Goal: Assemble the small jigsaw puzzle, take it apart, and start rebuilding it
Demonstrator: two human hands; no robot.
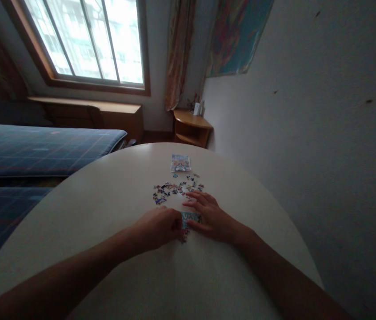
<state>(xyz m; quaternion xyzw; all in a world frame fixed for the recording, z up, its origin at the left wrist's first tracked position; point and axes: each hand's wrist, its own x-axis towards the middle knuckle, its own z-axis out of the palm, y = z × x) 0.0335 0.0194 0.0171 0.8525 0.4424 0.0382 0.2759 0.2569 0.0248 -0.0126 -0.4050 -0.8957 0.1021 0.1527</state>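
Note:
On the round white table, a partly joined jigsaw puzzle [190, 217] lies flat between my hands, light blue at the top with some red lower down. My left hand [164, 224] is curled at the puzzle's left edge, its fingers closed; whatever they pinch is hidden. Over the puzzle's right side my right hand [210, 215] rests with fingers spread, thumb on or just above the joined part. Beyond both hands lie many loose puzzle pieces [166, 190] in a scattered band. Farther back is a small picture sheet or packet [180, 163] with a colourful print.
The table [124, 178] has a curved edge. To the left is a bed with a blue plaid mattress [41, 146]. A wall [308, 133] runs along the right. Behind the table stand a corner cabinet [193, 120] and a wooden desk [121, 111] under a window.

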